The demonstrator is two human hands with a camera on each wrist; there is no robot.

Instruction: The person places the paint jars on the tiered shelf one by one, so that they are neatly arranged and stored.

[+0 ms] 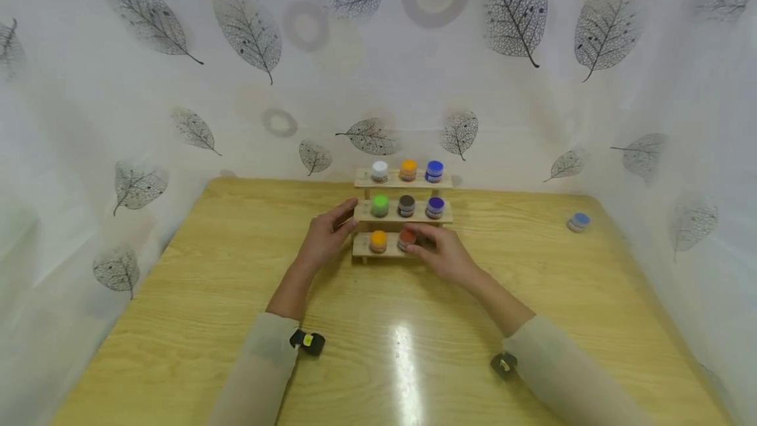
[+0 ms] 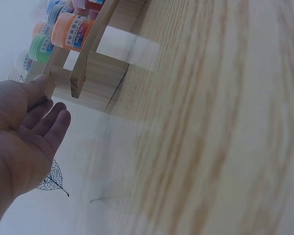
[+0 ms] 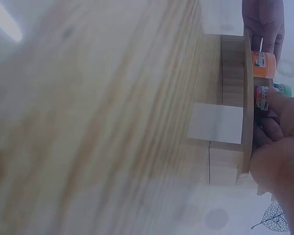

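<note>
A three-tier wooden rack [image 1: 402, 217] stands against the back wall, holding small paint jars. At its left end, my left hand [image 1: 324, 239] holds the middle tier's edge between thumb and forefinger; the other fingers hang free in the left wrist view. My right hand [image 1: 445, 255] pinches a red-brown paint jar [image 1: 406, 238] on the bottom tier. Beside that jar stands an orange-yellow jar [image 1: 378, 242]. Green [image 1: 380, 206], dark brown [image 1: 406, 206] and purple [image 1: 434, 208] jars occupy the middle tier. On top are white [image 1: 380, 171], orange [image 1: 408, 170] and blue [image 1: 434, 171] jars.
A lone jar with a light blue lid [image 1: 579, 221] lies at the right on the wooden table [image 1: 236, 347]. Pale cloth [image 1: 367, 84] with leaf prints surrounds the table at the back and sides.
</note>
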